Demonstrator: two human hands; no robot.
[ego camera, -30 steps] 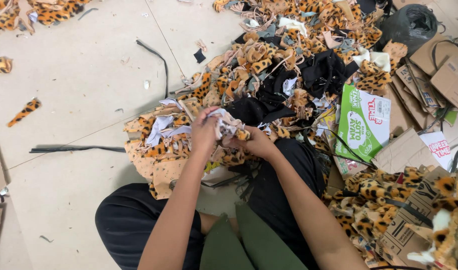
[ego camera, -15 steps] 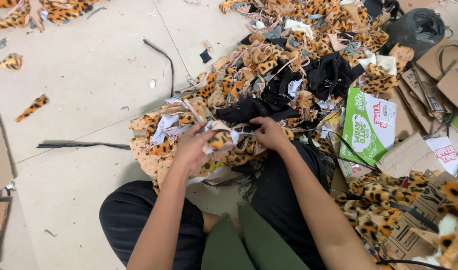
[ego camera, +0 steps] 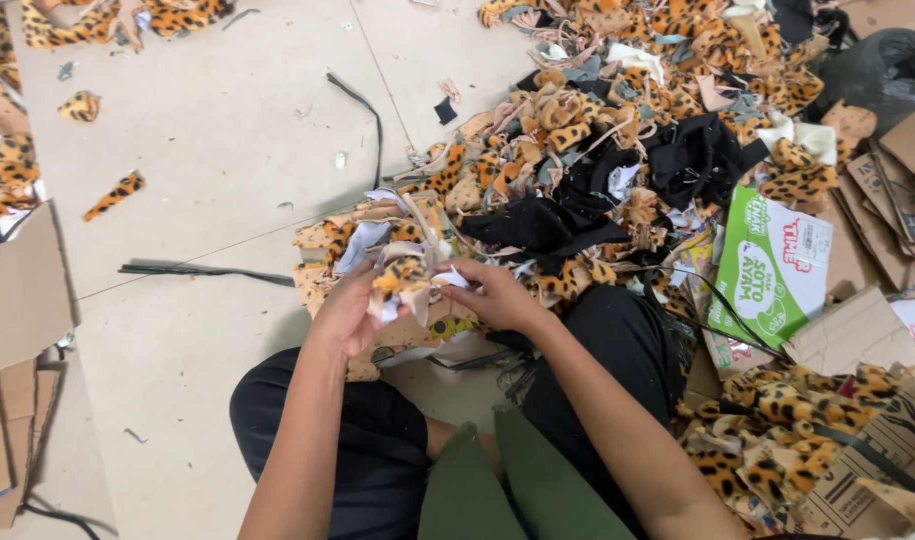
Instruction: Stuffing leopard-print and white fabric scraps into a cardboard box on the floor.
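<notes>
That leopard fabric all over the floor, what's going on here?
A person sits on the floor, holding a small leopard-print scrap in both hands. The left hand cups it from below, while the right hand pinches its edge with the fingers. Just beyond the hands lies a big pile of scraps in leopard print, black and beige. A green box and flattened cardboard lie at the sides.

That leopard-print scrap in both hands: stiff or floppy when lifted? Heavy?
Likely floppy: the leopard-print fabric scrap bunches and folds between the left hand and right hand. Probably light, since fingertips alone seem to hold it up. The furry pile suggests it grips rather than slips, and it should not roll.
</notes>
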